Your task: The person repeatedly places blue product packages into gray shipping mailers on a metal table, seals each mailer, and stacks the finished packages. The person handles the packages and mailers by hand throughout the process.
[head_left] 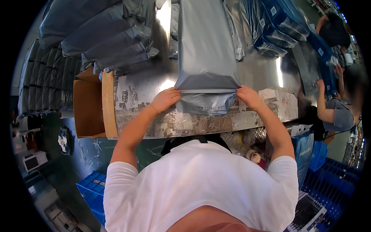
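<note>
A long grey plastic mailing bag (206, 46) lies on the metal table in front of me, filled out by a box-like shape inside. Its near end is a loose flap (206, 103) that hangs toward the table's front edge. My left hand (166, 99) pinches the bag's left corner at the fold line. At the right corner, my right hand (248, 97) grips the bag in the same way. Between the two hands the fold is pulled straight. What fills the bag is hidden.
Grey wrapped packages (112, 38) are piled at the table's far left, blue ones (280, 27) at the far right. An open cardboard box (89, 104) stands by the table's left edge. A co-worker (340, 110) is at the right. Blue crates (92, 193) sit on the floor.
</note>
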{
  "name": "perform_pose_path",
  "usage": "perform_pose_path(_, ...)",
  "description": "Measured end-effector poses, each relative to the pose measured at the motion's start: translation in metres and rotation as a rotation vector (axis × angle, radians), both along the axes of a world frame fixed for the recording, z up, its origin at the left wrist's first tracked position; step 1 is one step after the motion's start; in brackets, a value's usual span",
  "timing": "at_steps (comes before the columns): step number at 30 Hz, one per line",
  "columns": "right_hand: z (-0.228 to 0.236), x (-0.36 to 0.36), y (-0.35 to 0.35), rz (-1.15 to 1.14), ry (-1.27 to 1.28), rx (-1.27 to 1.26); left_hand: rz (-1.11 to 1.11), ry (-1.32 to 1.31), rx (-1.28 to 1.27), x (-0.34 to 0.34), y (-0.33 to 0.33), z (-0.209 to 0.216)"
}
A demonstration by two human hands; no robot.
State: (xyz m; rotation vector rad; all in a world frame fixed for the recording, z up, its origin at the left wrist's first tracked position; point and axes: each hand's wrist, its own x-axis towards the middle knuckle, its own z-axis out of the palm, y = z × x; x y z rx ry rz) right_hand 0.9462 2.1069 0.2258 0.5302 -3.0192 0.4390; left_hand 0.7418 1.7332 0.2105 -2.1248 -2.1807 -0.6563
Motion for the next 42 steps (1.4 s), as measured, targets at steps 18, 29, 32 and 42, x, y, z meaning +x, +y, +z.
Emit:
perform_pose_path(18, -0.074, 0.081, -0.106, -0.993, -0.146, -0.831, 1.098, -1.016, 0.047, 0.1, -0.014, -0.067)
perform_pose_path(29, -0.063, -0.005, -0.085, -1.173, -0.037, -1.647, 1.172, -0.907, 0.614, 0.041, 0.022, -0.082)
perform_pose_path(32, -0.07, -0.014, -0.082, -1.197, -0.471, -1.982, 0.885, -1.97, 0.512, 0.033, 0.051, -0.067)
perform_pose_path(42, 0.024, 0.012, -0.128, -0.8, -0.296, -2.137, 0.526, -0.812, 0.101, 0.048, 0.04, 0.21)
